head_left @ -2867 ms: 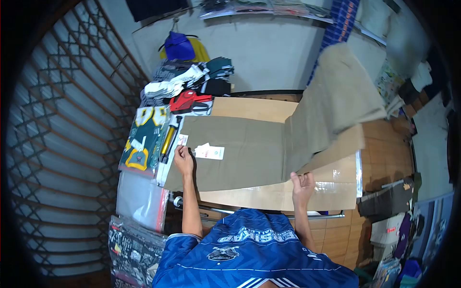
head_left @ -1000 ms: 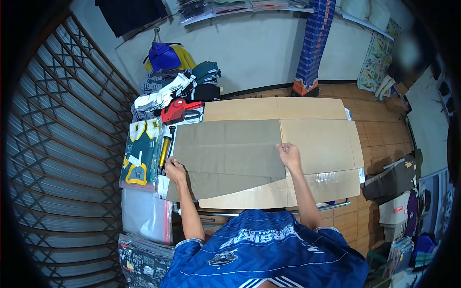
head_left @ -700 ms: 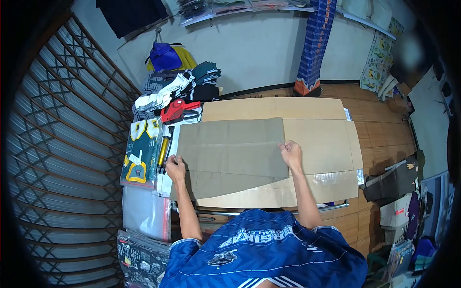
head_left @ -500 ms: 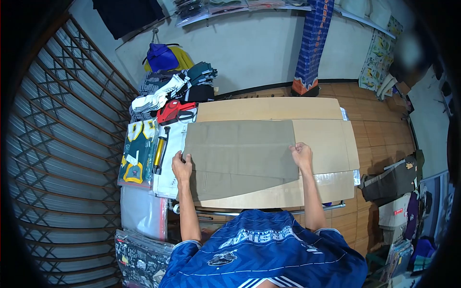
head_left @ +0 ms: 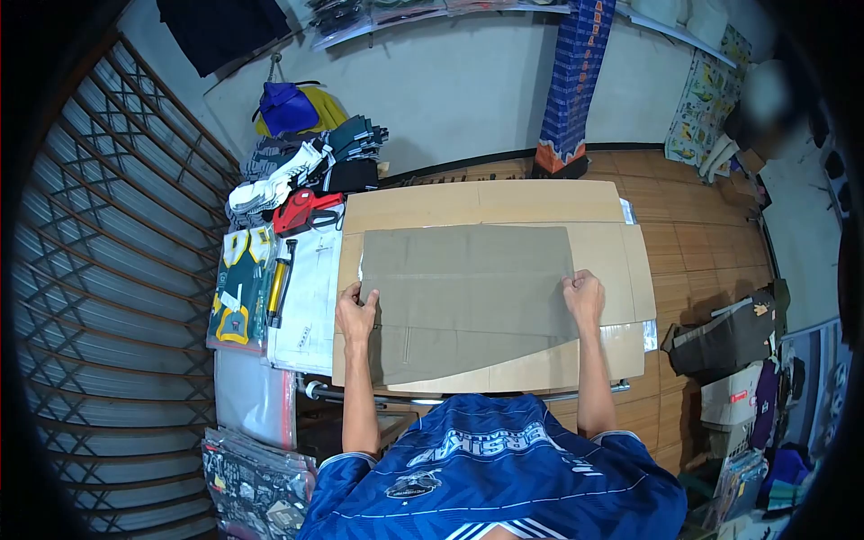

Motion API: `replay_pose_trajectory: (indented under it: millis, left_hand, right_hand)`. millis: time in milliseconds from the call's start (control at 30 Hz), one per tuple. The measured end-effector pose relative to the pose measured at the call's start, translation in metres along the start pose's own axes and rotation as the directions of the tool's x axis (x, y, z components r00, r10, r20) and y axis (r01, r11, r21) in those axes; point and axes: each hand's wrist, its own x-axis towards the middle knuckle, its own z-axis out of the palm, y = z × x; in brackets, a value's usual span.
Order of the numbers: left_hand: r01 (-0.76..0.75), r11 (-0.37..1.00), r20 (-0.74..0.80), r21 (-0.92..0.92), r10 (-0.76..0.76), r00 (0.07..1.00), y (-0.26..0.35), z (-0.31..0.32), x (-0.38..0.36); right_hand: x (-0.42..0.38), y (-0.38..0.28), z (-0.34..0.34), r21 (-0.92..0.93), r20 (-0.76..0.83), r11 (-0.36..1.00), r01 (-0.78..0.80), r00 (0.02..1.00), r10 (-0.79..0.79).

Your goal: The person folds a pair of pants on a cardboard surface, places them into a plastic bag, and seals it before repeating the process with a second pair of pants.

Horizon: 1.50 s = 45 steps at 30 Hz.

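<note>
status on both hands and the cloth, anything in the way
Left hand and right hand pinching opposite edges. Cloth lying over cardboard. Nothing seen on top.

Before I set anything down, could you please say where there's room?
Bare cardboard shows right of the right hand and beyond the cloth; white sheet between the left hand and yellow tool. Crowded: the far left corner, with red tool and clothes.

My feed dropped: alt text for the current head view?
The left hand and right hand pinch opposite ends of what look like folded khaki trousers lying on cardboard. At picture left lie a red handheld tool, a yellow hand pump and a packaged green jersey.
</note>
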Motion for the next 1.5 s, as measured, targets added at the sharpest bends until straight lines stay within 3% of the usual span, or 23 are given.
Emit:
replay_pose_trajectory:
  millis: [267, 1000, 1100, 1200, 1400, 1500]
  left_hand:
    - [0.075, 0.99, -0.026, -0.12, -0.079, 0.997, 0.008, 0.014, -0.024]
    - [0.053, 0.984, -0.062, -0.171, -0.065, 0.996, -0.001, 0.025, -0.027]
    - [0.041, 0.983, -0.056, -0.178, -0.051, 0.997, 0.0, 0.022, -0.029]
    - [0.055, 0.976, -0.032, -0.209, -0.063, 0.998, 0.001, 0.017, -0.027]
    - [0.055, 0.966, -0.005, -0.251, -0.058, 0.998, -0.011, 0.019, -0.024]
    - [0.081, 0.966, 0.015, -0.247, -0.079, 0.997, -0.012, 0.019, -0.022]
  right_hand:
    - [0.014, 0.015, -0.011, 0.011, -0.019, 1.0, 0.005, 1.0, -0.004]
    - [0.015, 0.022, -0.015, 0.005, -0.081, 0.999, 0.05, 0.996, -0.049]
    - [0.012, 0.029, -0.017, 0.125, -0.11, 0.987, 0.104, 0.99, -0.091]
    - [0.002, 0.043, -0.03, 0.082, -0.235, 0.991, 0.106, 0.968, -0.084]
    - [-0.018, 0.106, -0.061, -0.187, -0.422, 0.977, -0.098, 0.906, 0.01]
    - [-0.021, 0.125, -0.07, -0.201, -0.462, 0.964, -0.177, 0.884, 0.066]
